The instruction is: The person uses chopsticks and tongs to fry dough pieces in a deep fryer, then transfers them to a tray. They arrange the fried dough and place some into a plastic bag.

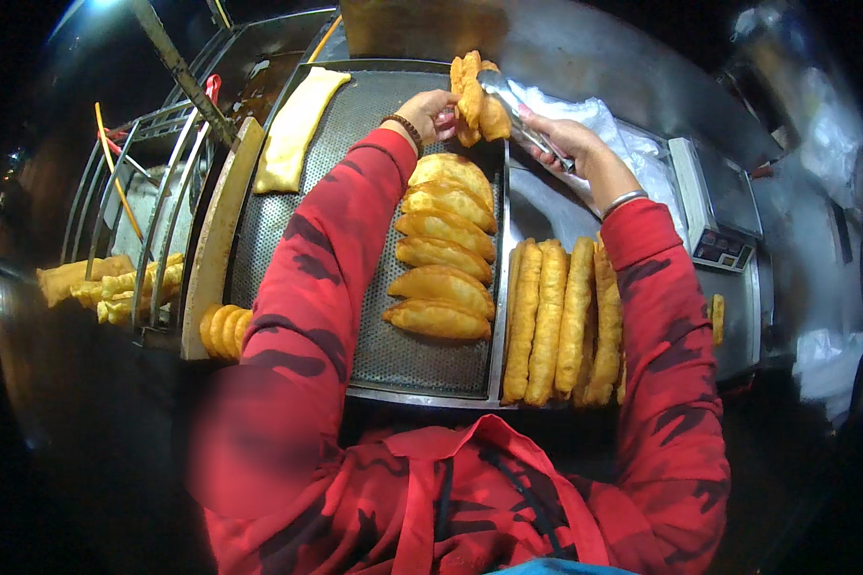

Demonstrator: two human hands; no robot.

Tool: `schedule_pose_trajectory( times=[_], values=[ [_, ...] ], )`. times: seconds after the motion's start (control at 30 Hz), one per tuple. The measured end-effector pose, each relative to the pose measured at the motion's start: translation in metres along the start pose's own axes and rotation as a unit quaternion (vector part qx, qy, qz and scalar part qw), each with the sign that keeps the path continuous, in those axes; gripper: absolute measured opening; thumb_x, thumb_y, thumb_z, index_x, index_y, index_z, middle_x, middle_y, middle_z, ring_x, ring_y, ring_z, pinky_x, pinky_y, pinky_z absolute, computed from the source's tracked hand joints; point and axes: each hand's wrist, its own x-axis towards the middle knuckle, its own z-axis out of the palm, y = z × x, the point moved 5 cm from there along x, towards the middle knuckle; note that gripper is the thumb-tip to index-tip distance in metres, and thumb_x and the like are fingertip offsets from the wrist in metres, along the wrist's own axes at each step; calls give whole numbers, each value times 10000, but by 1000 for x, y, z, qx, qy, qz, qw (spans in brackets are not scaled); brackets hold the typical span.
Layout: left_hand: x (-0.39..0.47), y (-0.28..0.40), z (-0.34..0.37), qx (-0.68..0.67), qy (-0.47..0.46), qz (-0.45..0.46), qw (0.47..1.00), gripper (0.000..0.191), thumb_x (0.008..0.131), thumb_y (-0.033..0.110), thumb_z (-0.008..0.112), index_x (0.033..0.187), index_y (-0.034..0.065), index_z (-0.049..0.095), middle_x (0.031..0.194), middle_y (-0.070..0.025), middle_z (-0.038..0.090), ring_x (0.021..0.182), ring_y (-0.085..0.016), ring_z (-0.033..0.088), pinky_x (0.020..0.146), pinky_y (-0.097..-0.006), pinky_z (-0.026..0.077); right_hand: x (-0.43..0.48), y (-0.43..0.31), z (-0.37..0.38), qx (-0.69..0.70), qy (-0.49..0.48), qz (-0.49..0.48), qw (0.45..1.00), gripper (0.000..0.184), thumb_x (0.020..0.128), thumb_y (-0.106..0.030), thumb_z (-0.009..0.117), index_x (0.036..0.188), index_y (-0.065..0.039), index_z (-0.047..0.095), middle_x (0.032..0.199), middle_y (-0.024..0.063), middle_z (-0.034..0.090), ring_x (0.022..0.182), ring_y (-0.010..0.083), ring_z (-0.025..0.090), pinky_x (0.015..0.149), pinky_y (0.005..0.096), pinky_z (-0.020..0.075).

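My right hand (568, 147) grips a pair of metal tongs (518, 118), whose tips reach a cluster of fried dough pieces (471, 93) at the top of the perforated metal tray (431, 366). Beside that cluster is my left hand (435, 118), its fingertips at the dough's lower left; whether they grip it is unclear. Below my hands, a column of half-moon fried pastries (442, 251) lies on the tray. Long fried dough sticks (543, 323) lie side by side to the right of the tray's divider. A flat, pale yellow dough slab (298, 133) rests at the tray's upper left.
A metal rack (151, 208) stands at left, with fried dough sticks (126, 284) in and around it. Round fried pieces (224, 329) lie near a wooden board (219, 244). Plastic bags (582, 118) and a scale (719, 201) are at right.
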Motion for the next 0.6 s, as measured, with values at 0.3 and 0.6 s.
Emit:
schedule_pose_trajectory(
  times=[0.3, 0.6],
  values=[
    [-70, 10, 50, -39, -183, 55, 981, 165, 934, 143, 640, 1030, 26, 574, 864, -38, 635, 557, -103, 558, 498, -211, 507, -99, 7, -28, 76, -9, -37, 996, 510, 894, -576, 642, 908, -67, 605, 665, -5, 539, 458, 23, 446, 352, 159, 361],
    [-246, -94, 175, 89, -210, 194, 954, 487, 818, 129, 786, 1165, 27, 460, 1073, -103, 585, 962, -191, 631, 773, -297, 540, -294, 123, -119, 22, 34, -104, 994, 513, 933, -577, 581, 866, -70, 625, 642, -28, 546, 454, 33, 446, 386, 189, 333]
  ],
)
